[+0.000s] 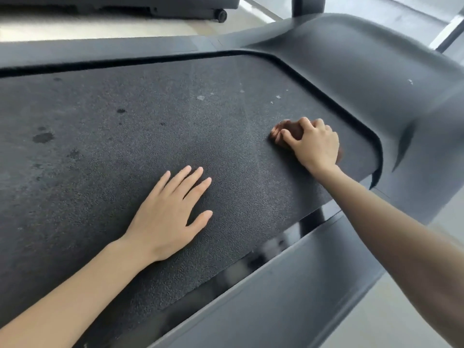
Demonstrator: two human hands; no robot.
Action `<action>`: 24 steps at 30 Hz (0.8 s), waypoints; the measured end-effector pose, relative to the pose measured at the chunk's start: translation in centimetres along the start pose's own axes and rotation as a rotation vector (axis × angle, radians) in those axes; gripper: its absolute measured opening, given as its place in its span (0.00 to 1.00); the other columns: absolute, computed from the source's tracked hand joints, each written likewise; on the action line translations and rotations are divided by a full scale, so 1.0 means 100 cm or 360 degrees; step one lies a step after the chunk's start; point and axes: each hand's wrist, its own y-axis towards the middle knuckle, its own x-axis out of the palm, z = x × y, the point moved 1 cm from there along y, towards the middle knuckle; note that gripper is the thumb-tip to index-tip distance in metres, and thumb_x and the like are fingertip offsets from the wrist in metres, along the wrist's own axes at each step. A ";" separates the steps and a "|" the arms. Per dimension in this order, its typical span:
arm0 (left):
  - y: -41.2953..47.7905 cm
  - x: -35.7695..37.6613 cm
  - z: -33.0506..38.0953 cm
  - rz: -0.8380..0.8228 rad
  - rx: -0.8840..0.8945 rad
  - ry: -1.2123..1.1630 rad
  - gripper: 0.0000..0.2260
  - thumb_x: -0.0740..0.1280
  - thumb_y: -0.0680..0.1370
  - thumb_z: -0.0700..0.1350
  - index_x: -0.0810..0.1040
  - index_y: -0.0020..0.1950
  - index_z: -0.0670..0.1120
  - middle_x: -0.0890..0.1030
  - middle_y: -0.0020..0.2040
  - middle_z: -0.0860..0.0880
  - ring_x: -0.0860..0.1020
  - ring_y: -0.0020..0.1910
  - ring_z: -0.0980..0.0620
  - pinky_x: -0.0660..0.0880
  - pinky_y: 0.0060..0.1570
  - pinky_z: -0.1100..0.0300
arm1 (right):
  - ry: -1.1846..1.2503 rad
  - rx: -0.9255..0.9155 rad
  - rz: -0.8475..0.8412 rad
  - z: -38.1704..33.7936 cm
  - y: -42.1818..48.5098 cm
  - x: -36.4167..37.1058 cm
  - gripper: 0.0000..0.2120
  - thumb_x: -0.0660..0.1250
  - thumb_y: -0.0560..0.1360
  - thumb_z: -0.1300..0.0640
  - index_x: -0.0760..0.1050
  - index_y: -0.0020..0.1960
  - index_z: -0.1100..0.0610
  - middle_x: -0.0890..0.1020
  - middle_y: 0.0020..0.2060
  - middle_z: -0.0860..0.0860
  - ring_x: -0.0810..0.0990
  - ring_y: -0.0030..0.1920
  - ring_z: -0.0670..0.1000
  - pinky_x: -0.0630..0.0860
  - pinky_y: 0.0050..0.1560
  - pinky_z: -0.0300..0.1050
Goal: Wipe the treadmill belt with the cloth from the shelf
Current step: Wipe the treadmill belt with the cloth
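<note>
While the brown cloth (281, 135) sits bunched on the right part of the belt (125, 116), close to the curved edge of the motor hood (364, 71), the step in hand looks like the wiping itself, and doing it well depends mostly on pressure and coverage. The right hand (313, 144) curls its fingers over the cloth and grips it against the textured surface. The wad is small and mostly hidden under the palm, and its edge is blurred, so I cannot tell how it is folded. A wad this small cleans only a narrow strip, so I judge it better opened flatter under the palm and drawn in long, overlapping passes across the width of the belt. The left hand (170, 217) lies flat on the belt, nearer and to the left, fingers straight and spread, holding nothing. It seems to serve as a brace, and it should also help stop the belt sliding under the push of the wipe. Pale flecks (200, 97) lie on the far side of the cloth, and dark blotches (43, 137) mark the left stretch, well apart from it; these probably need firmer, repeated rubbing. The risk I see is dragging grit into the gap along the hood or the near side rail (301, 285), so strokes should pull away from those edges.
</note>
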 end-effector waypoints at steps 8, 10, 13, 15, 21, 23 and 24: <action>-0.004 -0.005 0.014 -0.0077 -0.0052 0.0057 0.30 0.47 0.80 0.61 0.66 0.73 0.44 0.64 0.74 0.46 0.60 0.74 0.48 0.51 0.70 0.54 | 0.0041 -0.0174 0.0107 -0.018 -0.063 -0.016 0.21 0.63 0.73 0.38 0.79 0.51 0.55 0.78 0.41 0.59 0.77 0.41 0.61 0.70 0.45 0.51; 0.006 -0.005 0.023 -0.0039 -0.0090 0.0018 0.30 0.49 0.79 0.61 0.68 0.72 0.42 0.66 0.73 0.45 0.61 0.73 0.48 0.50 0.70 0.55 | 0.0075 -0.0220 0.0240 -0.025 -0.088 -0.021 0.21 0.61 0.71 0.38 0.79 0.47 0.54 0.76 0.36 0.57 0.76 0.35 0.60 0.71 0.40 0.49; 0.029 -0.006 0.033 0.0023 -0.0016 0.0023 0.31 0.48 0.78 0.61 0.67 0.73 0.42 0.65 0.74 0.45 0.61 0.73 0.49 0.50 0.71 0.55 | 0.0115 -0.0281 0.0278 -0.030 -0.110 -0.028 0.22 0.58 0.71 0.37 0.80 0.47 0.53 0.75 0.35 0.55 0.74 0.33 0.58 0.70 0.38 0.48; 0.047 -0.004 0.036 0.0048 0.0003 -0.0027 0.33 0.46 0.78 0.62 0.64 0.74 0.43 0.62 0.75 0.46 0.58 0.75 0.50 0.50 0.73 0.54 | 0.0100 -0.0311 0.0321 -0.030 -0.118 -0.031 0.23 0.58 0.71 0.37 0.80 0.49 0.52 0.75 0.35 0.55 0.74 0.33 0.58 0.69 0.37 0.48; 0.064 0.019 0.045 0.0035 0.0120 -0.0021 0.31 0.48 0.78 0.61 0.67 0.73 0.42 0.65 0.74 0.44 0.60 0.74 0.48 0.52 0.71 0.50 | 0.0093 -0.0345 0.0270 -0.032 -0.127 -0.036 0.22 0.58 0.72 0.36 0.79 0.52 0.51 0.76 0.38 0.54 0.74 0.37 0.57 0.69 0.39 0.49; 0.064 0.020 0.044 0.0057 0.0112 -0.0026 0.31 0.50 0.78 0.60 0.69 0.71 0.41 0.68 0.72 0.43 0.63 0.73 0.46 0.54 0.70 0.48 | 0.0079 -0.0264 0.0265 -0.036 -0.128 -0.038 0.21 0.59 0.71 0.36 0.79 0.52 0.50 0.76 0.39 0.53 0.74 0.38 0.56 0.69 0.39 0.49; 0.063 0.020 0.044 0.0061 0.0109 -0.0035 0.31 0.50 0.77 0.60 0.70 0.70 0.41 0.68 0.72 0.42 0.64 0.72 0.45 0.54 0.69 0.48 | 0.0072 -0.0235 0.0263 -0.038 -0.128 -0.038 0.21 0.59 0.71 0.36 0.79 0.52 0.49 0.76 0.39 0.53 0.74 0.38 0.56 0.69 0.40 0.49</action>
